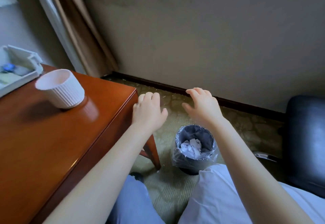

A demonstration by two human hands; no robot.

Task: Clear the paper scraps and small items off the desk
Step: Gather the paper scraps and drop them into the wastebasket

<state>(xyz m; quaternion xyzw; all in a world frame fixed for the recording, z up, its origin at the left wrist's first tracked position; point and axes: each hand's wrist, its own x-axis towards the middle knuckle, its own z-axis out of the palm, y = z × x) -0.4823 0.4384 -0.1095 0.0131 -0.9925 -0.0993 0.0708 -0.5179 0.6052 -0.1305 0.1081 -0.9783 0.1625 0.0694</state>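
Note:
A black waste bin with a clear plastic liner stands on the carpet to the right of the wooden desk. White paper scraps lie inside the bin. My left hand hovers just past the desk's right corner with relaxed fingers and holds nothing. Palm down, my right hand hangs above and beyond the bin, its fingers spread and empty. The desk top near me shows no scraps.
A white ribbed cup stands on the desk toward its far side. Behind it, a white tray holds small items. A black chair stands at the right. A wall, a curtain and a dark baseboard lie ahead.

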